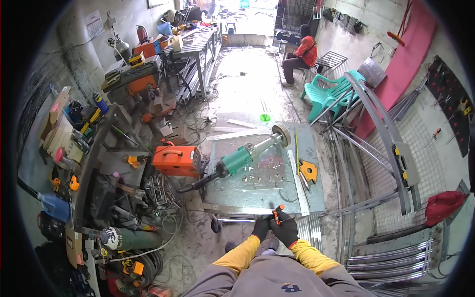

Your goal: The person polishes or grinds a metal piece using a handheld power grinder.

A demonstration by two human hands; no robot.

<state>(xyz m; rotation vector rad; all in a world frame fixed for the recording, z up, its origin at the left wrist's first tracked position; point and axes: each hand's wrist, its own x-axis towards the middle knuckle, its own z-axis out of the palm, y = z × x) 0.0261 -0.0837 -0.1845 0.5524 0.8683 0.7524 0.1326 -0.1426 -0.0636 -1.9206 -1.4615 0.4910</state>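
My left hand (261,227), in a black glove, is closed close beside my right hand near the front edge of the metal-topped table (220,195). What its fingers hold, if anything, is hidden. My right hand (285,231), also gloved, is closed around a small orange tool (278,211) with a dark part; its exact kind is too small to tell. Beyond the hands, a large green angle grinder (237,161) lies slanted across the table, its disc (281,135) at the far end. Small metal bits (264,180) are scattered by it.
A yellow magnetic welding square (308,171) and a metal strip (298,183) lie on the table's right side. An orange welding machine (176,160) stands left, near cables. A green chair (326,96) and a seated person (302,53) are farther back. Curved metal frames (381,114) lean at right.
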